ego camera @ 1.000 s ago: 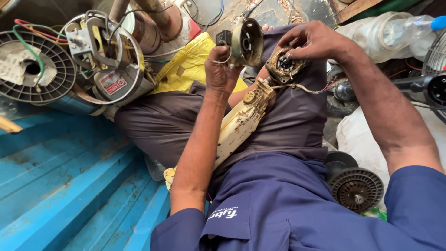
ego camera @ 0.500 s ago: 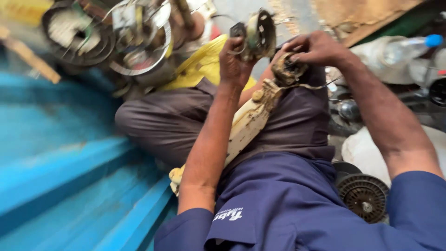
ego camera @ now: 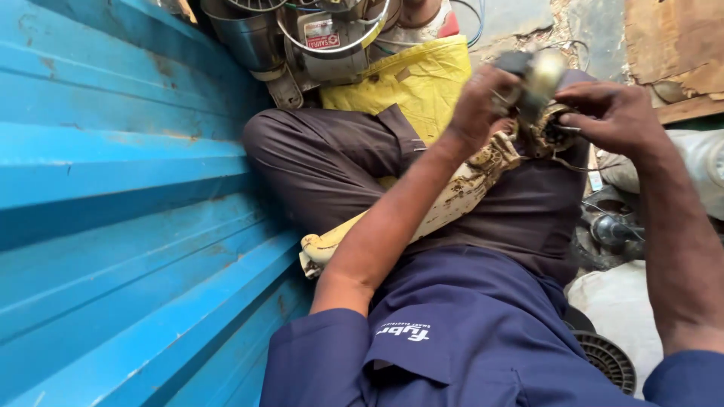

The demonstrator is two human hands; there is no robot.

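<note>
1. Position: the fan motor [ego camera: 544, 124] is held up over the person's lap, at the upper end of a dirty cream-coloured fan neck housing [ego camera: 445, 207] that runs down and to the left across the brown trousers [ego camera: 332, 162]
2. Key relation: the motor lies between the two hands; its shaft end points upward, and the long axis of the housing runs diagonally from the motor down toward the blue corrugated panel [ego camera: 113, 188]
3. Left hand [ego camera: 483, 105]: fingers curled closed around the upper part of the motor assembly from its left side, gripping it; motion blur hides the exact finger placement
4. Right hand [ego camera: 615, 113]: fingers narrowly bent, fingertips touching the motor's right side at the windings; whether they pinch a small part cannot be told
5. Nearness: both hands are in contact with the motor, so neither stands nearer
6. Surroundings: a yellow cloth [ego camera: 411, 79] and another fan unit [ego camera: 324, 38] lie beyond the knees; a black grille disc [ego camera: 607, 358] lies at lower right
</note>
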